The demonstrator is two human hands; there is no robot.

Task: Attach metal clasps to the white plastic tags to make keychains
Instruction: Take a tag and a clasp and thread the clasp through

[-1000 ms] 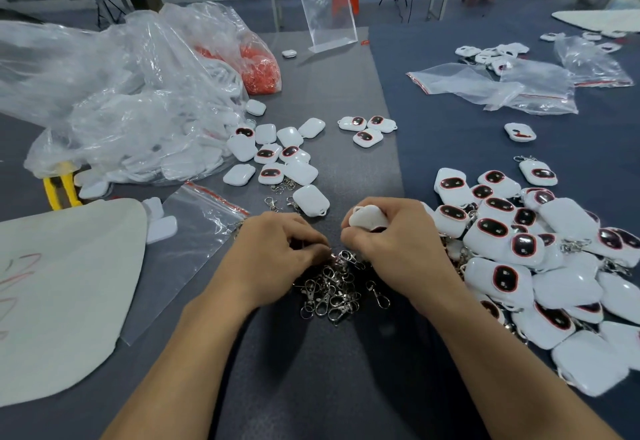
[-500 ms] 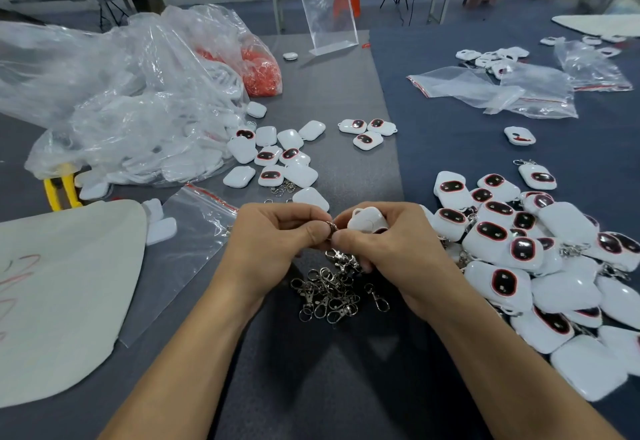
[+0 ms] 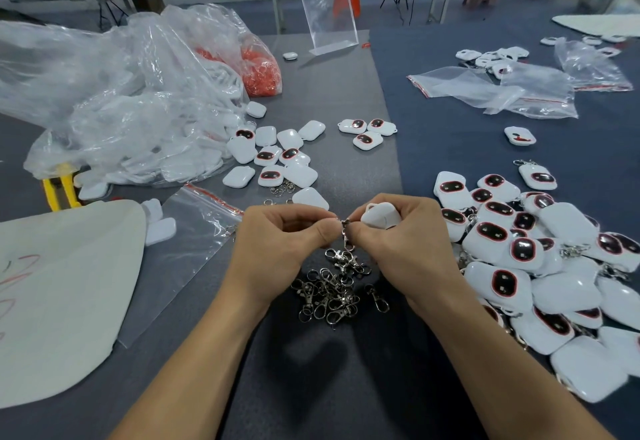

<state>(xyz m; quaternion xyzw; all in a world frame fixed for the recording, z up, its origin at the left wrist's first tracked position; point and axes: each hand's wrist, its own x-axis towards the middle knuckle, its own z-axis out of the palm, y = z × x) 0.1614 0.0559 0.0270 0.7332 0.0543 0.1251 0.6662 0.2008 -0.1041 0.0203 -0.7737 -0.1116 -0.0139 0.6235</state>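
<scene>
Grey mat (image 3: 349, 93) runs down the table centre; clear acrylic stand (image 3: 327, 9) upright at its far end; crumpled plastic bags (image 3: 114, 93) heaped along its left side; yellow-handled tool (image 3: 60, 186) farther left, partly covered; flat zip bags (image 3: 485, 87) well to its right.

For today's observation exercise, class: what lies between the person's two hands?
In the head view, a metal clasp hangs between the left hand and right hand, pinched by both; the right holds a white tag.

Left hand (image 3: 277, 245) and right hand (image 3: 401, 245) rose off the clasp pile (image 3: 329, 292), lifting one clasp (image 3: 346, 237).
</scene>
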